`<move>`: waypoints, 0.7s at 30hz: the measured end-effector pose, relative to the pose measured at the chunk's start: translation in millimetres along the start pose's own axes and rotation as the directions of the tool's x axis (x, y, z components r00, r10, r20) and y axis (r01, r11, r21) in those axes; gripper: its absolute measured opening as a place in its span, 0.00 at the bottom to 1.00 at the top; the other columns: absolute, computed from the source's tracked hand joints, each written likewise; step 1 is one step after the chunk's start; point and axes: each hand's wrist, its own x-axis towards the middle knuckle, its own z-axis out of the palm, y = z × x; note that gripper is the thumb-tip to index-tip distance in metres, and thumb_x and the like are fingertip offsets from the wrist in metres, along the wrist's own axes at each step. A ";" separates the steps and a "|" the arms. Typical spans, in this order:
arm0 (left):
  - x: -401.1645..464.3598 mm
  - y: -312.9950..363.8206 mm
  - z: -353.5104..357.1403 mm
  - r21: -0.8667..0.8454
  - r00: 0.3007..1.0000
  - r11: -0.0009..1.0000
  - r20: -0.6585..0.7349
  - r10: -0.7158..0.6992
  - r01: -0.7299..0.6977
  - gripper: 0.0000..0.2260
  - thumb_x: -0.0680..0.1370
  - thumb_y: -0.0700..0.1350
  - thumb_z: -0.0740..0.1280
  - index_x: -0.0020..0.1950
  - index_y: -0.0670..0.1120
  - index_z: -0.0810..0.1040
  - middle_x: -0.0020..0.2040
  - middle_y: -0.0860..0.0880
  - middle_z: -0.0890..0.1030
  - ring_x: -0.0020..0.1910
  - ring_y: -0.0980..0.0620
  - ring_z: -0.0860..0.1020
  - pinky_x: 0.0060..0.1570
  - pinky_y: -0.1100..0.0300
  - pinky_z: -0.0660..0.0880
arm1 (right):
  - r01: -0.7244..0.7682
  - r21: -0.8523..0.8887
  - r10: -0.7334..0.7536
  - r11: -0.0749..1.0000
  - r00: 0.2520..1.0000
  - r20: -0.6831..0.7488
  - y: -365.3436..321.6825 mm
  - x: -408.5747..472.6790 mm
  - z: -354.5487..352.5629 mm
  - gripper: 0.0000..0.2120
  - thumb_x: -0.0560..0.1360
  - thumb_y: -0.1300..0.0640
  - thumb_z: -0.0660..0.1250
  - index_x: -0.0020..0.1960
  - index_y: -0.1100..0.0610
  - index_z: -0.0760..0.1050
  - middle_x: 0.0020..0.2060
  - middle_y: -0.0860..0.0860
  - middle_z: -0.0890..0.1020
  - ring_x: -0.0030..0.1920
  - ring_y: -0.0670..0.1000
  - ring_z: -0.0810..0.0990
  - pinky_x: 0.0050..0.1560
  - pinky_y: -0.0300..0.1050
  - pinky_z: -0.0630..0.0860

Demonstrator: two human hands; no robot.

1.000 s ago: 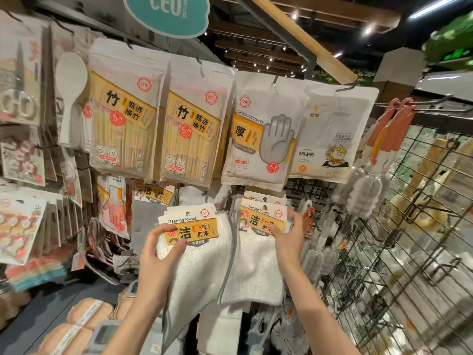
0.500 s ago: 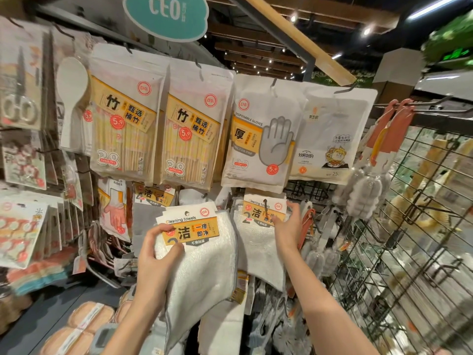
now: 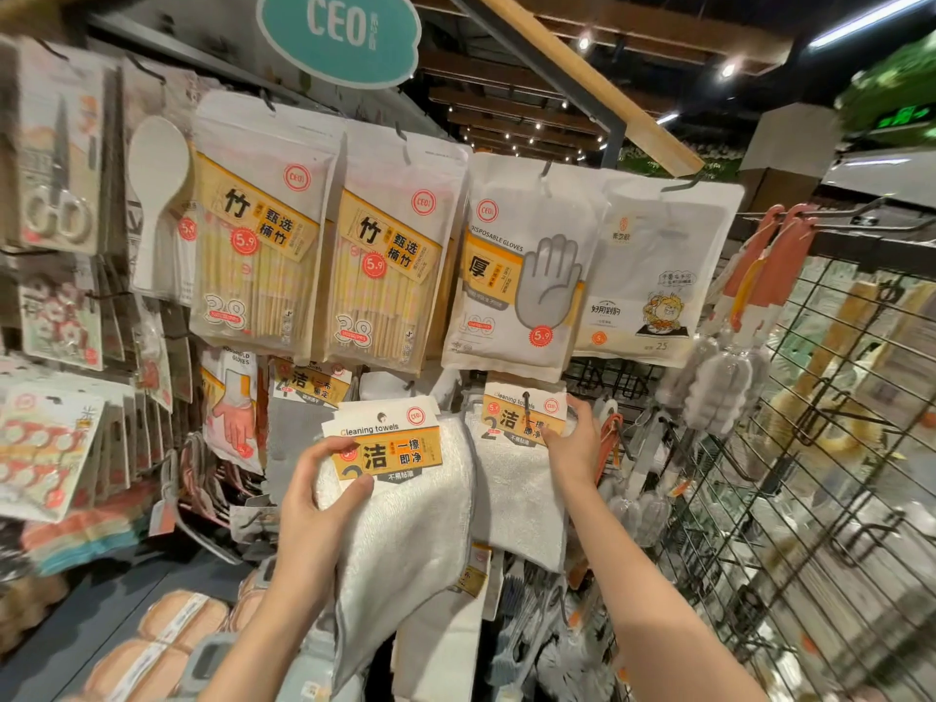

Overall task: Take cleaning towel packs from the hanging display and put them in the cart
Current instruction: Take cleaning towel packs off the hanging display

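Head view: the left hand (image 3: 316, 504) already grips a freed cleaning towel pack (image 3: 405, 499), thumb curled over the yellow label and the other digits tucked behind the white cloth, which droops down and to the right from the card. The pack still on the hanging display (image 3: 521, 448) sits just to the right of it, its card header threaded on a dark hook (image 3: 527, 397) that pokes out through the top centre. The right hand (image 3: 575, 440) is the nearer one: its fingers (image 3: 554, 438) curl onto the right edge of that card, pinching it, with the cloth hanging straight down below. As I judge it, the coming move turns on the hook's direction: it points outward toward the person, so the card must slide along it rather than drop. How many packs hang behind the front one is hidden, and the hook's tip is small and hard to read. The cart is not identifiable; the wire mesh (image 3: 790, 499) at right may be shelving.
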 end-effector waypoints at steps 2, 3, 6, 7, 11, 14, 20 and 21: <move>-0.1 -0.7 -0.3 -0.008 1.000 1.000 -0.006 -0.009 0.009 0.18 0.73 0.31 0.68 0.55 0.51 0.76 0.54 0.61 0.78 0.58 0.61 0.75 0.62 0.55 0.70 | 0.001 -0.028 -0.001 1.000 1.000 0.028 0.1 -2.2 -5.2 0.26 0.73 0.63 0.69 0.69 0.53 0.68 0.64 0.53 0.69 0.62 0.53 0.71 0.54 0.40 0.66; -0.6 -0.7 -0.2 -0.015 1.000 1.000 -0.010 -0.012 0.012 0.19 0.73 0.31 0.69 0.55 0.53 0.76 0.56 0.59 0.78 0.60 0.56 0.75 0.63 0.51 0.70 | -0.003 -0.053 0.005 0.999 0.999 0.034 -0.1 -4.0 -6.9 0.27 0.73 0.62 0.69 0.70 0.52 0.67 0.65 0.53 0.67 0.63 0.53 0.69 0.56 0.41 0.65; -3.9 2.2 0.1 -0.025 1.000 1.000 -0.011 -0.006 0.006 0.21 0.70 0.36 0.72 0.55 0.57 0.76 0.59 0.53 0.78 0.61 0.49 0.75 0.64 0.46 0.70 | 0.006 -0.091 -0.006 0.996 1.000 -0.004 -3.7 -10.6 -10.1 0.26 0.73 0.59 0.70 0.69 0.52 0.68 0.66 0.54 0.64 0.68 0.56 0.61 0.66 0.50 0.63; -4.8 2.3 0.0 -0.023 1.000 1.000 -0.008 -0.001 0.000 0.21 0.69 0.37 0.71 0.56 0.57 0.75 0.59 0.53 0.78 0.60 0.49 0.76 0.63 0.46 0.70 | 0.009 -0.073 -0.011 0.997 1.000 -0.017 -6.9 -14.1 -11.4 0.24 0.73 0.59 0.69 0.68 0.53 0.69 0.66 0.54 0.64 0.69 0.56 0.60 0.67 0.50 0.61; -6.9 3.1 1.9 -0.015 1.000 1.000 0.009 0.006 -0.006 0.23 0.72 0.30 0.69 0.57 0.56 0.74 0.56 0.54 0.79 0.56 0.52 0.78 0.58 0.52 0.74 | 0.046 0.096 -0.051 0.994 0.998 0.043 -30.3 -32.4 -18.9 0.17 0.75 0.59 0.67 0.64 0.55 0.72 0.65 0.54 0.66 0.63 0.51 0.67 0.61 0.39 0.60; -7.9 2.8 3.5 -0.003 1.000 1.000 0.010 0.013 -0.013 0.23 0.72 0.31 0.69 0.58 0.57 0.74 0.57 0.55 0.78 0.57 0.52 0.78 0.59 0.50 0.74 | 0.061 0.222 -0.102 0.973 0.979 0.176 -47.6 -49.4 -16.8 0.13 0.76 0.56 0.66 0.61 0.53 0.74 0.63 0.51 0.69 0.58 0.48 0.71 0.57 0.38 0.66; -11.3 1.0 7.4 -0.014 1.000 1.000 0.006 0.008 -0.008 0.24 0.72 0.32 0.70 0.58 0.58 0.74 0.58 0.56 0.78 0.59 0.51 0.76 0.62 0.43 0.71 | 0.138 0.232 -0.220 0.963 0.901 0.374 -61.4 -82.1 -8.0 0.10 0.76 0.55 0.66 0.58 0.50 0.75 0.59 0.48 0.72 0.57 0.42 0.72 0.56 0.32 0.69; -11.7 0.7 7.8 -0.019 1.000 1.000 0.010 0.010 -0.009 0.24 0.72 0.32 0.70 0.58 0.58 0.74 0.59 0.55 0.78 0.60 0.49 0.76 0.62 0.42 0.71 | 0.158 0.218 -0.235 0.963 0.890 0.391 -61.7 -85.9 -6.1 0.10 0.76 0.55 0.66 0.58 0.50 0.76 0.59 0.47 0.72 0.59 0.44 0.71 0.62 0.36 0.68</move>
